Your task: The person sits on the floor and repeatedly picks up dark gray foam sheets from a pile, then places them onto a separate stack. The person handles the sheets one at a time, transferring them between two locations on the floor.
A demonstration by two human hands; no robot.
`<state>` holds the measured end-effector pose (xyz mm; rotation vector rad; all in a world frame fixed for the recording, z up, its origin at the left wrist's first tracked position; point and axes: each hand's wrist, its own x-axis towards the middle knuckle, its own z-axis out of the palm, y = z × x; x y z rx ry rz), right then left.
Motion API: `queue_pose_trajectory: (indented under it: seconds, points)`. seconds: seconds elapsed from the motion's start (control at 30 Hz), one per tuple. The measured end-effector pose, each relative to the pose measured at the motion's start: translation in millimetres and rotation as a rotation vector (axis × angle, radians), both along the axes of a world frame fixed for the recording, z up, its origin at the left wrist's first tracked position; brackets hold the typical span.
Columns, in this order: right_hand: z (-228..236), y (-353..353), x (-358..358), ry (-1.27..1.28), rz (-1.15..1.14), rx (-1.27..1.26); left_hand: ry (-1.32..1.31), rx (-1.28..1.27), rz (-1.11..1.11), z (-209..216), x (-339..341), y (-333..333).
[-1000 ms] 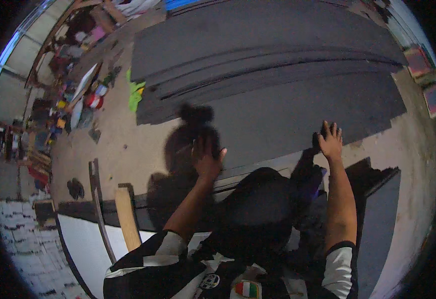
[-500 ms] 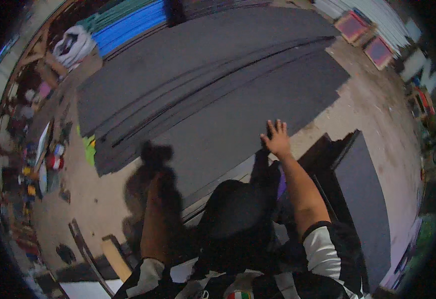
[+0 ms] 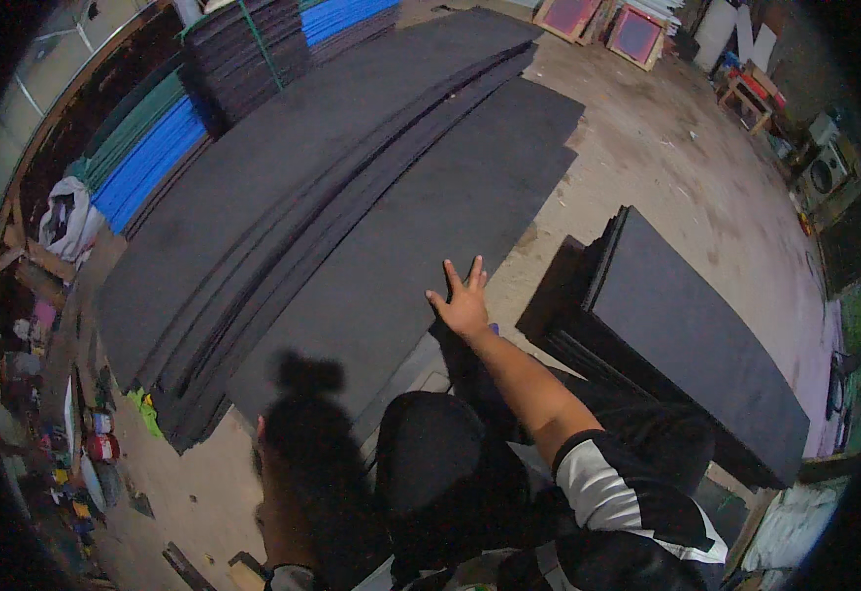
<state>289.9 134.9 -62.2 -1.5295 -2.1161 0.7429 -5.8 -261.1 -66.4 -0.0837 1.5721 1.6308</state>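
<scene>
A long dark grey sheet (image 3: 381,286) lies in front of me, with more dark sheets (image 3: 283,207) piled along its far side. My right hand (image 3: 464,309) rests near the sheet's near edge, fingers spread. At the sheet's near left end is my left hand (image 3: 261,438), deep in shadow; its fingers cannot be made out. My shadow falls across that end of the sheet.
At the right stands a stack of shorter dark sheets (image 3: 692,335). Blue sheets (image 3: 150,163) and a white sack (image 3: 69,219) are at the far left. Assorted clutter (image 3: 86,443) lines the left side. Framed panels (image 3: 637,34) lean at the far right.
My view has swung to the right, so the scene sits further left. The near sheet now lies apart from the pile, nearer me. My right hand stays spread at its edge.
</scene>
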Motion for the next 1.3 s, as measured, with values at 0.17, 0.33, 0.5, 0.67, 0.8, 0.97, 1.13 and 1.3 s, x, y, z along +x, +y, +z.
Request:
queue_pose_trajectory:
  seconds: [0.17, 0.33, 0.5, 0.67, 0.8, 0.97, 1.13, 1.3]
  points:
    - [10.1, -4.1, -2.2, 0.133, -0.079, -0.206, -0.026, 0.028, 0.010, 6.0, 2.5, -2.0]
    - [4.0, -3.0, -7.2, 0.227, -0.109, -0.282, -0.050, 0.055, 0.001, 13.0, 4.0, 2.9]
    - [3.1, -2.2, -10.2, 0.416, -0.088, -0.286, -0.083, 0.081, 0.006, 14.2, 7.7, -0.2]
    - [-2.1, 3.0, -12.3, 0.380, -0.108, -0.245, -0.107, 0.110, 0.002, 15.5, 8.1, 1.4]
    - [14.9, 7.3, -12.5, 0.401, -0.107, -0.346, -0.124, 0.134, 0.005, 13.8, 8.5, -1.0]
    - [-23.0, 40.1, -7.5, 0.414, -0.138, -0.197, -0.155, 0.189, -0.037, 13.3, 13.2, 21.3]
    - [-10.2, 53.6, -8.6, 0.362, -0.177, -0.264, -0.193, 0.245, -0.093, 7.2, 19.3, 52.0]
    - [-10.2, 57.7, -5.0, 0.358, -0.182, -0.279, -0.179, 0.263, -0.141, -0.9, 22.9, 78.7]
